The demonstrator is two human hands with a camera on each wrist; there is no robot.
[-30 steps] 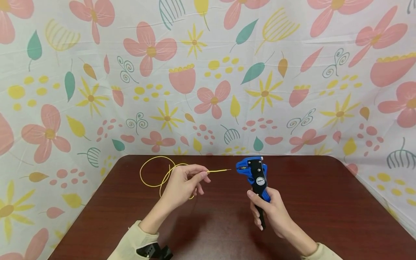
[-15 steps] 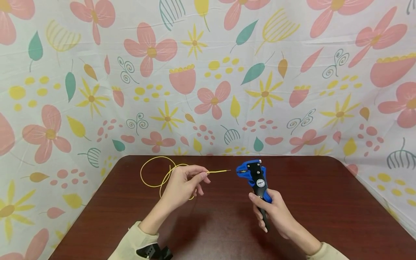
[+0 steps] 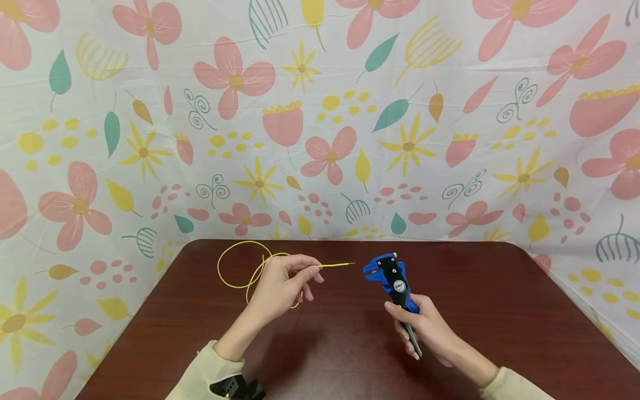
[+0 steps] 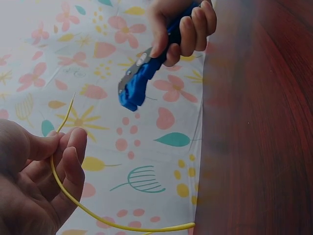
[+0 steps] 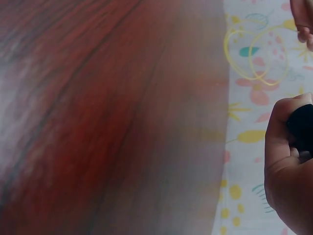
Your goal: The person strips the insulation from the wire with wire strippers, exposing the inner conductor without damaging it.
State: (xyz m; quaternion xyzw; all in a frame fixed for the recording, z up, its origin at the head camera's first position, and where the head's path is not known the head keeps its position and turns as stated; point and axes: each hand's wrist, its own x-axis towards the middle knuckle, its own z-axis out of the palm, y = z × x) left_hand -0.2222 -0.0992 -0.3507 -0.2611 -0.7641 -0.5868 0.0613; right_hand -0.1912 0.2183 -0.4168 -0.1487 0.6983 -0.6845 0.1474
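My left hand (image 3: pixel 285 283) pinches a yellow wire (image 3: pixel 334 265) between thumb and forefinger. The wire's thin stripped tip points right, and the rest loops behind the hand. In the left wrist view the wire (image 4: pixel 68 195) passes through the pinch and curves below it. My right hand (image 3: pixel 425 328) grips the handles of a blue and black wire stripper (image 3: pixel 392 280), whose head tilts to the left. A small gap separates the wire tip from the tool's jaws. In the right wrist view my right hand (image 5: pixel 288 171) is partly cut off, with only a dark handle end (image 5: pixel 302 128) showing.
A dark reddish-brown table (image 3: pixel 330 361) lies under both hands. Behind it hangs a white cloth (image 3: pixel 320 111) printed with flowers and leaves. A black strap device (image 3: pixel 235 386) sits at the left sleeve.
The wire stripper has lowered slightly and tilted further left, its handles swinging right with my right hand. My left hand and the wire stay nearly still.
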